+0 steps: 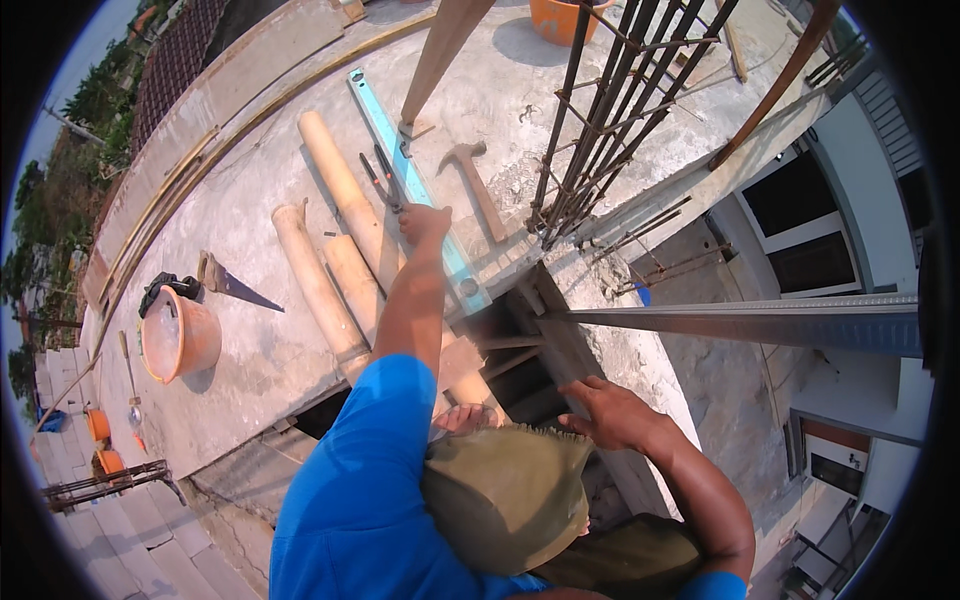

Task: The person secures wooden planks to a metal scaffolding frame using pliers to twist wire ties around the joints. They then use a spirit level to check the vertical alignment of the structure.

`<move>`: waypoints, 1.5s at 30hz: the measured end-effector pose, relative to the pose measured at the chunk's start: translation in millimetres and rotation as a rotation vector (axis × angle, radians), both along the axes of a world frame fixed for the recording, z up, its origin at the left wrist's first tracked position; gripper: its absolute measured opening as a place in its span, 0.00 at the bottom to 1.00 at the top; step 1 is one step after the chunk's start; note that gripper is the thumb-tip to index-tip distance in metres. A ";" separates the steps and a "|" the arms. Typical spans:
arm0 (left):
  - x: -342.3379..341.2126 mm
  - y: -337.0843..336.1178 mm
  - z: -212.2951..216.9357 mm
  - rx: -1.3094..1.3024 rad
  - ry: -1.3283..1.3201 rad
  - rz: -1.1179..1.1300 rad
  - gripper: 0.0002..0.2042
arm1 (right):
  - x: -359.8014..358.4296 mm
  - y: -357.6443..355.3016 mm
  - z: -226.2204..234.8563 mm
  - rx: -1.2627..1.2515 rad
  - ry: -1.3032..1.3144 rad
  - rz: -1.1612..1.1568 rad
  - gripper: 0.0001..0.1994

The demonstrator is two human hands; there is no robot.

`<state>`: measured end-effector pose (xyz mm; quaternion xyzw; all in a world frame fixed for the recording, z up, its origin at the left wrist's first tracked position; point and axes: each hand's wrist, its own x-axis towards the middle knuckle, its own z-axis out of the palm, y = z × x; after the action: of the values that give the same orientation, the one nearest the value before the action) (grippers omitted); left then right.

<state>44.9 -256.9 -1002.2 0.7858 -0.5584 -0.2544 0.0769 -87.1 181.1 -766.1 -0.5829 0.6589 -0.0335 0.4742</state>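
A concrete slab (240,235) is spreading underneath. A cage of iron rods (562,110) is rising from it, its top cut off. Three bamboo poles (345,190) are lying alongside one another, partly hidden by the left arm (410,315). One pale-blue level (418,185) is lying to their right. Two orange buckets (185,335) are standing about, the farther one cut off. One hammer (482,197) is resting right of the level. The right hand (612,412) is holding its fingers apart near a board (575,345); contact is hard to tell. One pair of pliers (391,192) is lying between poles and level, the left hand (426,226) reaching its near end; whether those fingers are clamping it, I cannot tell.
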 end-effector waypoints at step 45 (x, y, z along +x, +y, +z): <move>150.6 261.9 328.8 0.481 1.617 -0.994 0.35 | -72.2 179.5 70.0 -0.396 -0.538 -0.188 0.25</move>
<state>195.6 5.0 -673.3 0.0446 -0.5380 -0.8267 0.1582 -159.3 360.6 -696.1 -0.5706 0.5420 -0.3567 0.5033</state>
